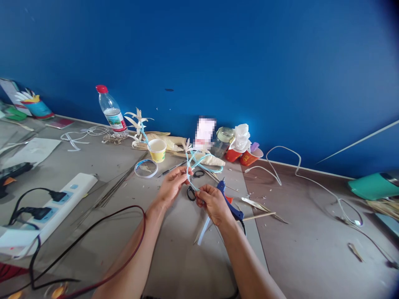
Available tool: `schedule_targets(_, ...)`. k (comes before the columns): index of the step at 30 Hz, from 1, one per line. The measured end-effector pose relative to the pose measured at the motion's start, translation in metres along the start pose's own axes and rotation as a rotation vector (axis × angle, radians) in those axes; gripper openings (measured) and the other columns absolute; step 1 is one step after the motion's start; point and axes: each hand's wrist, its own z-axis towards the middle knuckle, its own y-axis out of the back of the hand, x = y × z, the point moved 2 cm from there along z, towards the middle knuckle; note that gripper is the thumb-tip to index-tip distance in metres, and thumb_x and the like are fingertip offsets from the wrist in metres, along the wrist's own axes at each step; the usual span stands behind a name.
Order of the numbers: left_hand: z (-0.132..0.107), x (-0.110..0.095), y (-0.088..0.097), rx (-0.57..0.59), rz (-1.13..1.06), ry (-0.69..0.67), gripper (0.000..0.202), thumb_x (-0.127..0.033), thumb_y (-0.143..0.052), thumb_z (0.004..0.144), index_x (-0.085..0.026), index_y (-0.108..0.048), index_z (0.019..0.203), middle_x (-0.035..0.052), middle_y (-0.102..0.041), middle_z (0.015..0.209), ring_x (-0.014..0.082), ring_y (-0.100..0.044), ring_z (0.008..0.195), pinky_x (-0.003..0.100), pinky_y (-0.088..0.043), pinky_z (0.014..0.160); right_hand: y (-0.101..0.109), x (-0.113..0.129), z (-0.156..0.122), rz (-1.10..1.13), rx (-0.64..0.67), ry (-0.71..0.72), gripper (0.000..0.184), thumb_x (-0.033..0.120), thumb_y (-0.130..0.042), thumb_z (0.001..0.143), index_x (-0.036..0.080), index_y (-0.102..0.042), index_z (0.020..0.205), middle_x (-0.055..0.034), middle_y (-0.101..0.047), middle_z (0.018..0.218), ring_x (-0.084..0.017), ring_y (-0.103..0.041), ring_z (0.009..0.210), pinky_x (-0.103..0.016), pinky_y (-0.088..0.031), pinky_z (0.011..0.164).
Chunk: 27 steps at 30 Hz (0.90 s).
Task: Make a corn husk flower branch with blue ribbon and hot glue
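Observation:
Between thumb and fingers my left hand [175, 182] pinches a thin stem wrapped in light blue tape [188, 164], with a pale dried-husk flower [187, 146] at its top. My right hand [212, 201] is closed on the lower part of the same stem, just right of and below the left. A loose loop of the blue tape [215, 169] curls off to the right. Black-handled scissors [190, 193] lie on the table behind my hands. A blue hot glue gun [230, 199] rests right beside my right hand.
A yellow paper cup [157, 151] holds a finished-looking husk flower [137, 122]. Near it are a tape roll [146, 169] and a water bottle [112, 112]. A white power strip [62, 203] with black plugs lies left. Red cups [251, 157] and a white cable [299, 166] are right.

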Motion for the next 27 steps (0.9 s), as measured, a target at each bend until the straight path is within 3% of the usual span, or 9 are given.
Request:
schedule_targets(5,0.001,0.000,0.007,0.007,0.101,-0.057,0.022,-0.022,-0.061,0.072,-0.017,-0.070,0.092,0.0031,-0.065,0.086,0.0123,-0.054,0.074,0.024,-0.042,0.069,0.002,0.001,0.000,0.020,0.001,0.002,0.016,0.023,-0.065,0.060,0.017,-0.050,0.058,0.0057,-0.048,0.047,-0.007,-0.041,0.043,-0.023,-0.030,0.046)
schedule_targets(12,0.002,-0.006,0.005,0.003,0.217,-0.026,0.030,-0.022,-0.069,0.066,-0.018,-0.067,0.096,0.0032,-0.065,0.087,0.0134,-0.054,0.077,0.024,-0.043,0.071,0.009,0.003,0.004,-0.083,-0.074,0.045,0.016,0.026,-0.064,0.061,0.018,-0.050,0.059,0.0051,-0.047,0.047,-0.010,-0.042,0.046,-0.024,-0.032,0.046)
schedule_targets(15,0.002,-0.007,0.006,-0.031,0.330,-0.081,0.026,-0.020,-0.068,0.065,-0.018,-0.067,0.091,0.0009,-0.063,0.081,0.0108,-0.053,0.067,0.021,-0.041,0.063,0.012,0.007,0.002,-0.356,-0.166,0.155,0.012,0.026,-0.059,0.066,0.019,-0.050,0.061,0.0048,-0.047,0.049,-0.011,-0.041,0.047,-0.025,-0.031,0.047)
schedule_targets(20,0.001,-0.004,0.006,-0.133,0.436,-0.102,0.019,-0.018,-0.067,0.066,-0.019,-0.067,0.085,-0.0010,-0.061,0.077,0.0068,-0.046,0.048,0.021,-0.035,0.049,0.006,0.012,-0.007,-0.850,-0.254,0.527,0.012,0.012,-0.049,0.069,0.020,-0.047,0.061,0.0007,-0.050,0.061,-0.014,-0.046,0.058,-0.026,-0.034,0.057)
schedule_targets(23,0.001,0.000,0.004,-0.174,0.411,-0.123,0.021,-0.015,-0.066,0.066,-0.020,-0.066,0.087,0.0001,-0.061,0.078,0.0100,-0.053,0.053,0.022,-0.040,0.056,0.001,0.007,-0.009,-0.940,-0.215,0.658,0.014,0.008,-0.045,0.071,0.021,-0.045,0.064,-0.0003,-0.050,0.065,-0.014,-0.047,0.061,-0.026,-0.035,0.059)
schedule_targets(27,-0.002,0.000,-0.003,-0.191,0.433,-0.240,0.024,-0.010,-0.065,0.066,-0.022,-0.067,0.087,0.0040,-0.061,0.084,0.0171,-0.057,0.076,0.026,-0.042,0.074,0.000,0.002,-0.008,-0.951,-0.183,0.685,0.015,0.008,-0.043,0.074,0.020,-0.046,0.067,-0.0010,-0.050,0.067,-0.014,-0.049,0.062,-0.026,-0.036,0.060)
